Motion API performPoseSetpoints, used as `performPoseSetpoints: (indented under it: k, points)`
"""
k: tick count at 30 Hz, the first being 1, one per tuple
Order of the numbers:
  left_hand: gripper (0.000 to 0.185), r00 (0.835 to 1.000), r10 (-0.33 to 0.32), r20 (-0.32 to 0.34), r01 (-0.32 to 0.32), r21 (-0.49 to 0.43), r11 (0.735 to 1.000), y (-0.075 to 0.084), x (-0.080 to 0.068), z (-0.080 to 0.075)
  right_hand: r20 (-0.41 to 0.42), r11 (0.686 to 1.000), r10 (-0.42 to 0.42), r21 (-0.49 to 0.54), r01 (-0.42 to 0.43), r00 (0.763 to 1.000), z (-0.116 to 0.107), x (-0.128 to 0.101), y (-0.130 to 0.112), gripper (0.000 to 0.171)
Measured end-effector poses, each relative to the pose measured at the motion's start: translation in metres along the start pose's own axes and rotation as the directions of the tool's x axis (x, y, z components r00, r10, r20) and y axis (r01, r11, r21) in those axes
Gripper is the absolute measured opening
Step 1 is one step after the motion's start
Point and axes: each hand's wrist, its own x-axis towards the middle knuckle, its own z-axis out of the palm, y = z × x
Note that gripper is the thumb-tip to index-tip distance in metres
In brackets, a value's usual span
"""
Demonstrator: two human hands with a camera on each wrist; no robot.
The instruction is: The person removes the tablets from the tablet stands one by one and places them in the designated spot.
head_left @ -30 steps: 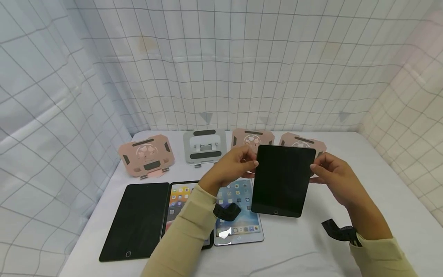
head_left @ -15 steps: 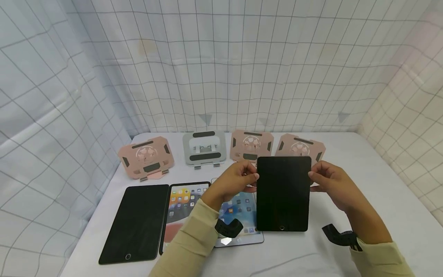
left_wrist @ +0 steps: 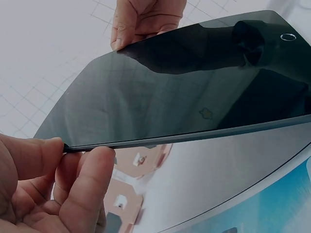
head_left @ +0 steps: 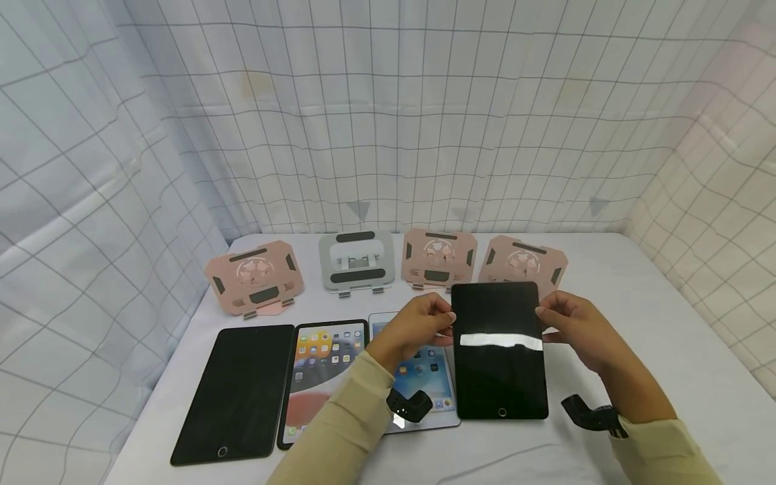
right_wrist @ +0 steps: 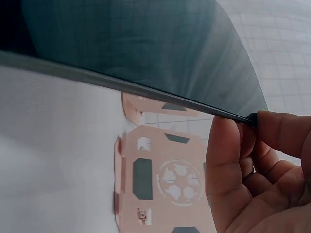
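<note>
**Holding a dark tablet by its two far corners**

Pinching a black tablet [head_left: 500,350] between both hands, we keep it just above the white surface [head_left: 636,296], screen up and unlit, with a bright band of reflected light across it. Our left hand [head_left: 418,327] grips the tablet's far left corner: the left wrist view shows the thumb on the glass and the fingers [left_wrist: 90,184] curled beneath the edge. Our right hand [head_left: 572,327] does the same at the far right corner, thumb on top, fingers [right_wrist: 228,165] tucked under the rim. The tablet's home button sits at the end nearest us, and the right wrist view shows open space between the tablet and the surface beneath it.

Taking this held tablet as our landmark: just to its left lies a lit tablet [head_left: 424,374] with a blue home screen, partly covered by our left forearm. Further left is a second lit tablet [head_left: 321,377] in a dark case, showing orange and yellow, and beyond that a dark tablet [head_left: 236,394] lying flat with its screen off.

Behind the held tablet, four folding stands are lined up on the surface. A pink stand [head_left: 524,259] is directly behind it, partly hidden by its far edge. Left of that come another pink stand [head_left: 438,256], a silver stand [head_left: 356,261], and a third pink stand [head_left: 251,276] furthest left. A checked white curtain [head_left: 388,121] hangs behind them.
</note>
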Motion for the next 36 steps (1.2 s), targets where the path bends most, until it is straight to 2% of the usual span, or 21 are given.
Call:
performPoseSetpoints:
  k: [9,19,25,29,32,36]
  points:
    - [0.007,0.998,-0.055,-0.041,0.055,-0.018,0.998,-0.011,0.013,0.004,-0.002,0.998,0.063,-0.008,-0.063,0.998,0.001,0.011,0.014,0.019]
    - [0.007,0.985,-0.104,-0.141,0.102,-0.017,0.995,-0.025,0.023,0.010,0.024,0.990,0.138,-0.012,-0.138,0.990,0.008,0.025,0.033,0.019]
    - [0.005,0.968,-0.095,-0.232,0.111,0.055,0.992,-0.027,0.024,0.014,0.016,0.984,0.169,-0.052,-0.168,0.985,0.012,0.030,0.039,0.018]
    - [0.004,0.956,-0.076,-0.282,0.120,0.143,0.982,-0.027,0.022,0.016,0.009,0.978,0.178,-0.112,-0.176,0.984,0.015,0.033,0.041,0.019]
    - [0.004,0.951,-0.052,-0.305,0.120,0.209,0.971,-0.027,0.021,0.016,0.009,0.973,0.182,-0.143,-0.179,0.983,0.016,0.035,0.044,0.020]
    - [0.006,0.948,-0.017,-0.319,0.102,0.251,0.963,-0.028,0.020,0.016,0.006,0.971,0.185,-0.158,-0.182,0.983,0.017,0.038,0.046,0.021]
